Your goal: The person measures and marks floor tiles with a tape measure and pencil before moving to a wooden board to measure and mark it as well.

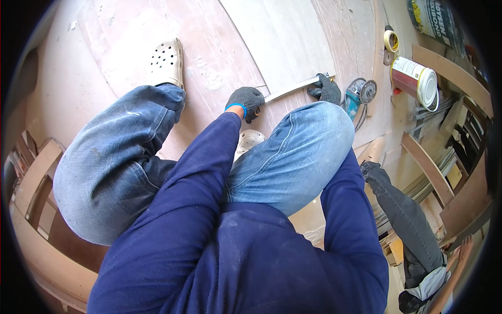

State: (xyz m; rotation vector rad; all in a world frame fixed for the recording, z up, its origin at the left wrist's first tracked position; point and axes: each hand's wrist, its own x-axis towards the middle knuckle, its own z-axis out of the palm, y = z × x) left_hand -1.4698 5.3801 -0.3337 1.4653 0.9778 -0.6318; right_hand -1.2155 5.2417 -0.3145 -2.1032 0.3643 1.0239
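A straight, pale metal ruler lies slantwise across the near end of a light board. My left hand, in a dark grey glove with a blue cuff, is closed at the ruler's left end. A small dark and orange bit shows under its fingers, too little to name. At the other end, my right hand, gloved too, grips the ruler between thumb and fingers. Just right of that hand, a teal angle grinder with a grey disc rests on the pinkish surface.
A roll of tape and a paint bucket on its side are at the right, below a dark printed sack. Curved wooden pieces lie beyond. Another person's leg is at lower right. More curved wood stands left.
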